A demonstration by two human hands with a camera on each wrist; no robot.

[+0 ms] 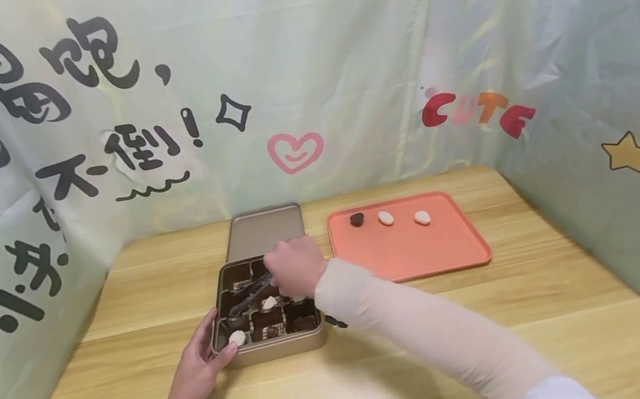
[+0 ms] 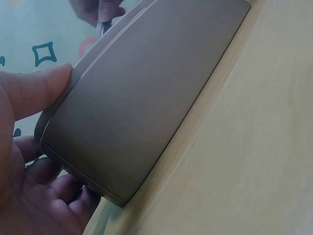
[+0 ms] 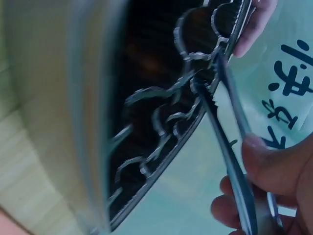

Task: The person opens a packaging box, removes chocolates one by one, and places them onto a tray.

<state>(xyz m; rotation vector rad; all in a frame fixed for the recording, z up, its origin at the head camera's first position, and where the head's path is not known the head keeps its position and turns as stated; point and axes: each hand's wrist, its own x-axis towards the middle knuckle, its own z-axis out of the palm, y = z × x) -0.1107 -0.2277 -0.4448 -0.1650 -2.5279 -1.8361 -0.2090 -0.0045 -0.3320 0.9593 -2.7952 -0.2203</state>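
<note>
The right sleeve, nearest the head camera, enters from 5 o'clock and crosses the desk. The right hand, over the box at 1 o'clock, grips the tongs; their tips reach into the box at 9 o'clock. The left hand, apart from the right, holds the box at 8 o'clock. One white piece occupies the compartment at 8 o'clock; another occupies the centre compartment. The lid lies at 12 o'clock from the box. The tray, between 2 and 3 o'clock from the box, carries a dark piece at its 10 o'clock and two white pieces at 11 and 1 o'clock.

Left wrist view: the thumb bears on the box rim; the other fingers curl at its side.

Right wrist view: thumb and fingers pinch the tongs. The tong tips stand apart; whether they contain a piece cannot be told.
</note>
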